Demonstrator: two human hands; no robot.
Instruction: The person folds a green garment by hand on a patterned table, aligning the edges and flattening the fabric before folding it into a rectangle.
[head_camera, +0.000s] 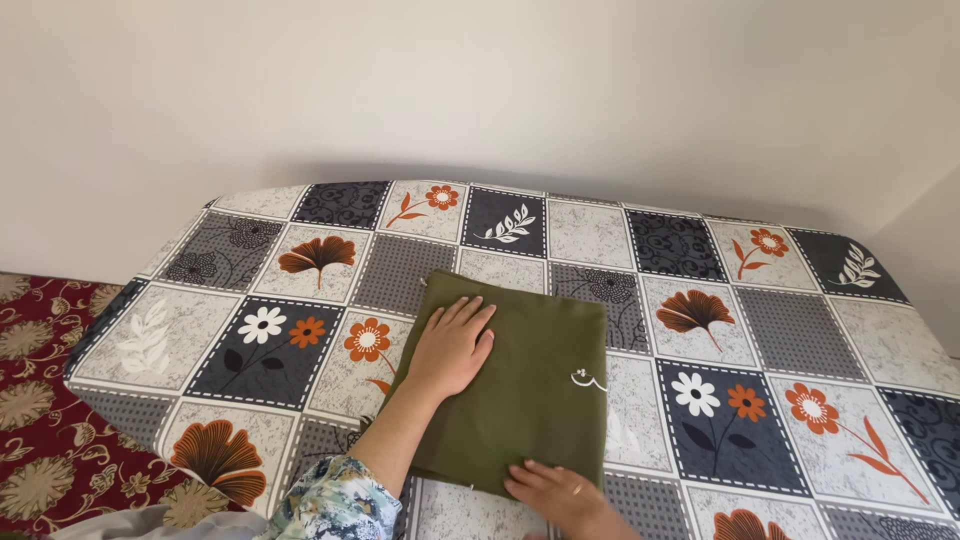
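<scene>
A folded olive-green cloth (540, 380) lies flat on a bed covered with a patchwork sheet (600, 235) of grey, dark and cream squares with orange and white flowers. My left hand (452, 345) rests palm down on the cloth's left half, fingers spread toward the far edge. At the cloth's near edge lies my right hand (560, 490), fingers flat on the fabric, a ring on one finger. A small white mark (588, 379) shows near the cloth's right edge. My left forearm wears a floral sleeve (335, 505).
A plain pale wall (480, 90) runs behind the bed and meets another wall at the right. A dark red carpet with beige flowers (40, 420) covers the floor to the left of the bed.
</scene>
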